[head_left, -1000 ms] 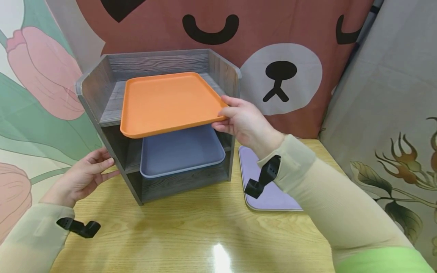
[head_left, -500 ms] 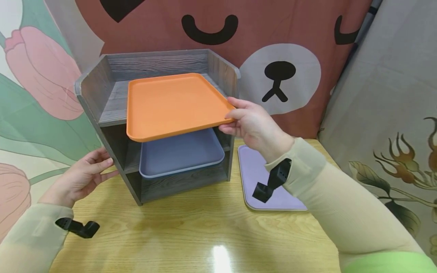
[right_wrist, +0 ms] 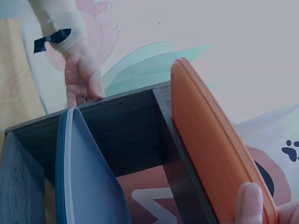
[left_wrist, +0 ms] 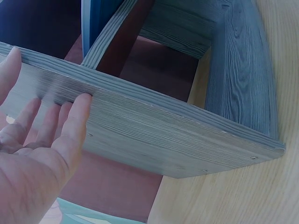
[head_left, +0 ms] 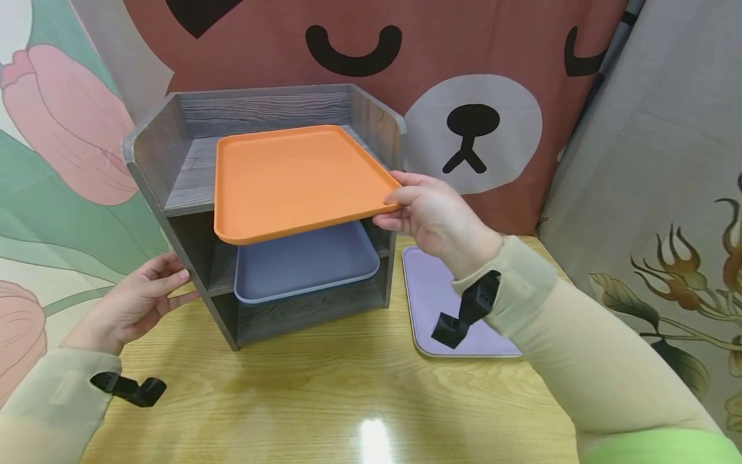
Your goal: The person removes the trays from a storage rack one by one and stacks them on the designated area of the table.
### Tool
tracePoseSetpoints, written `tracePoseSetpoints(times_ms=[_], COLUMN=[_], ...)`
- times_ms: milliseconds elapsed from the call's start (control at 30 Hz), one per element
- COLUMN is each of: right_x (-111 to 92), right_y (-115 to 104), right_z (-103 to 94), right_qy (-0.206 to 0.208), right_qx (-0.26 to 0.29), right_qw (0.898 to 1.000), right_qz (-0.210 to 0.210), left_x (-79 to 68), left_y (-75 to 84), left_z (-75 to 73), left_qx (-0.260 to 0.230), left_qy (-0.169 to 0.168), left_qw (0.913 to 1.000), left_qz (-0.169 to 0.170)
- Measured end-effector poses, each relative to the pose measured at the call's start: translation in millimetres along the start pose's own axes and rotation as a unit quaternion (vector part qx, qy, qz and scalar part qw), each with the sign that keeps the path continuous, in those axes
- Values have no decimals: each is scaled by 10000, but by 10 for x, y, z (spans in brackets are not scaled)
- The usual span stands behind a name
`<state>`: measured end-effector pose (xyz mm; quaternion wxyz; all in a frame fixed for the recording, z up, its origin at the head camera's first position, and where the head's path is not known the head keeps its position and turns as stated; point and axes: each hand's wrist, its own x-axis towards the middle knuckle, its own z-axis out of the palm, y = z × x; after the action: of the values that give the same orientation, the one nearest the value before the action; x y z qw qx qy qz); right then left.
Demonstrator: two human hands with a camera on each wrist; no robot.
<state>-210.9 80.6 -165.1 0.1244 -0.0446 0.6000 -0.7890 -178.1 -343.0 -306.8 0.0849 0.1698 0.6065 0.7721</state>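
Note:
In the head view my right hand pinches the front right corner of an orange tray, thumb above and fingers below. The tray overlaps the top board of a grey wooden shelf unit, its front edge reaching out past the board. My left hand touches the outside of the unit's left side panel with extended fingers. On the middle board lies a blue-grey tray, sticking out at the front. From the right wrist view, a darker blue rim shows against its underside.
A light purple tray lies on the wooden table right of the unit, partly hidden by my right forearm. Patterned cloths hang behind the unit and at the right.
The orange tray and my right hand have shifted right and slightly toward me, mostly in the first half second. My left hand keeps its place on the side panel.

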Motion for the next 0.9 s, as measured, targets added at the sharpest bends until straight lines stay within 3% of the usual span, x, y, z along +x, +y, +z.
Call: tracePoseSetpoints(times_ms=[600, 900], right_x=[-268, -474], right_y=[-3, -84], right_z=[-131, -282], right_qy=[-343, -340], right_qx=[-382, -203], right_qw=[9985, 9981], right_qz=[-189, -465], left_x=[-18, 2], left_y=[-17, -19], left_z=[-47, -48], left_qx=[-128, -183], left_qy=[-310, -256], left_qw=[9994, 9995], left_qz=[122, 25])
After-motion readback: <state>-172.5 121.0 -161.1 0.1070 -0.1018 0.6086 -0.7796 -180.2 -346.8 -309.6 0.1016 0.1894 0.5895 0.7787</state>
